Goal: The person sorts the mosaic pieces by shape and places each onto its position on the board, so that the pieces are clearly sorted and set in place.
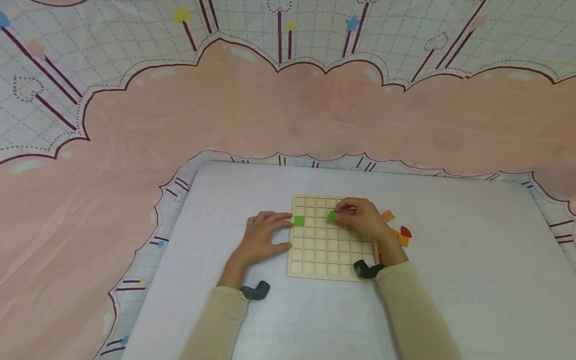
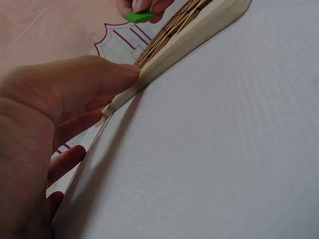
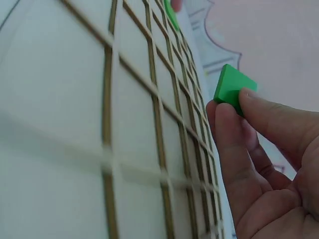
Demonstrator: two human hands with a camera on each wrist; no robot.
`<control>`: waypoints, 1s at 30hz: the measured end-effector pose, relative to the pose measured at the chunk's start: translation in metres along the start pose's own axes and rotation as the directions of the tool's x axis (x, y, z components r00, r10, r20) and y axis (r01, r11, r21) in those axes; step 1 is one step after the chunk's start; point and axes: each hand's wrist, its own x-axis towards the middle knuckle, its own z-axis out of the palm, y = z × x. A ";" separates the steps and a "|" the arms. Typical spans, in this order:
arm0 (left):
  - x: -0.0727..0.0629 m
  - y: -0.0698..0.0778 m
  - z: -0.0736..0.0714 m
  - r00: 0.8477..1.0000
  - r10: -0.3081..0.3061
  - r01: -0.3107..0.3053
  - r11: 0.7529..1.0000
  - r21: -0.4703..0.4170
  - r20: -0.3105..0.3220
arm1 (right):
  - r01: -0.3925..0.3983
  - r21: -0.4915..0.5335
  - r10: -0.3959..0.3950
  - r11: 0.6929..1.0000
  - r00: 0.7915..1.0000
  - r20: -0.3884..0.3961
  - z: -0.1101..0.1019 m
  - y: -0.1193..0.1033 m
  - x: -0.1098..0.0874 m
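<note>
Wooden and gridded, a board (image 1: 320,256) meets the left hand (image 1: 263,237), whose parted, mostly straight fingers touch its near side, gripping nothing. Just right of them a green square (image 1: 299,221) sits in a cell. Farther over, the right hand (image 1: 366,220) pinches a green tile (image 3: 234,84) above the board; beyond its wrist, orange tiles (image 1: 388,216) and a red piece (image 1: 406,232) lie on the table (image 1: 472,250).

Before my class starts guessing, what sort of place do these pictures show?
Probably a tabletop play or learning area: there's a gridded board, small green tiles, and a white work surface with a pink patterned covering beyond it.
</note>
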 end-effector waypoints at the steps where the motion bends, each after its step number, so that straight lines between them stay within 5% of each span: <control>1: 0.000 0.000 0.000 1.000 0.001 -0.001 1.000 0.001 -0.002 | 0.004 0.008 -0.004 1.000 1.000 0.004 0.004 -0.001 0.002; 8: 0.000 0.000 0.001 1.000 0.001 -0.001 1.000 0.018 -0.010 | -0.043 0.095 0.042 0.995 0.999 0.013 0.032 -0.004 0.017; 16: 0.001 0.002 0.000 1.000 0.004 -0.004 1.000 0.020 0.002 | -0.139 0.111 0.147 0.984 0.987 -0.069 0.044 -0.007 0.027; 30: 0.001 0.003 -0.001 1.000 0.006 -0.006 1.000 0.011 -0.004 | -0.130 0.077 0.134 0.989 0.989 -0.058 0.047 -0.006 0.029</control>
